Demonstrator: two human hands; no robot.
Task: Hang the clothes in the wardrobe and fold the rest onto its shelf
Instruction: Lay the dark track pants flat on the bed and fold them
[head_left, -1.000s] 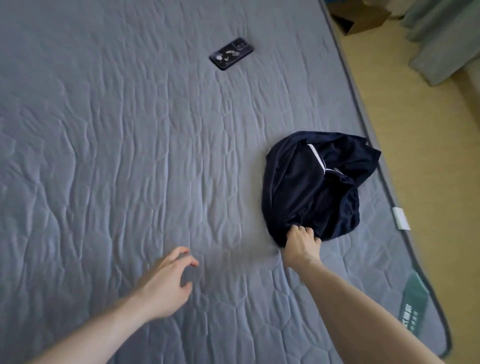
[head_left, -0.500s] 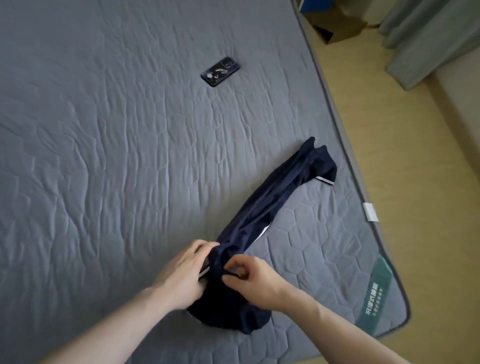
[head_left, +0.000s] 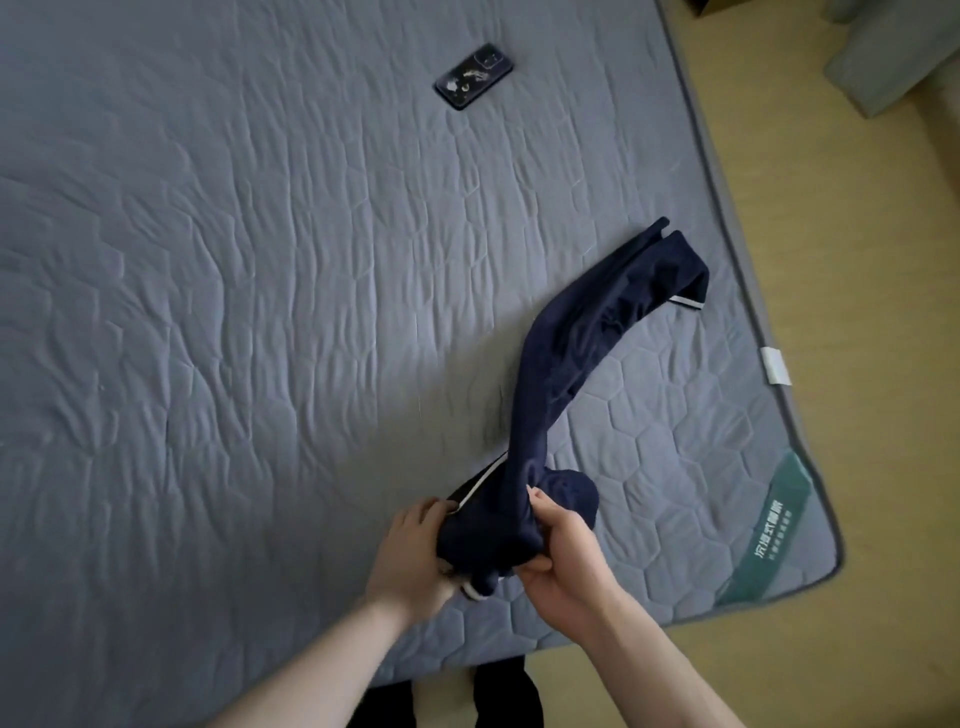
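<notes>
- Navy fabric with a thin white stripe: a dark garment (head_left: 566, 364) is stretching in a long rope-like band across the near right corner of the mattress (head_left: 234, 312), its far end lying flat near the mattress edge, its near end bunched up in both hands.
- Left hand (head_left: 415, 556) is gripping the bunched near end from the left side, fingers curled under the cloth; a white-edged bit of fabric is poking out just below it.
- Right hand (head_left: 563, 556) is holding the same bunch from the right, thumb on top and fingers wrapped beneath.
- Mattress is showing grey quilting, hexagon stitching at the near corner, wrinkled elsewhere.
- Green label (head_left: 769, 530) is sitting sewn at the mattress corner, carrying pale characters; too small and skewed for me to read.
- White tag (head_left: 775, 365) is sitting on the right mattress border; any print on it is illegible.
- Dark phone (head_left: 474, 76) is lying face down on the far part of the mattress, well apart from the garment; pale marks on its back, no brand readable.
- Tan floor (head_left: 883, 364) is running along the right side.
</notes>
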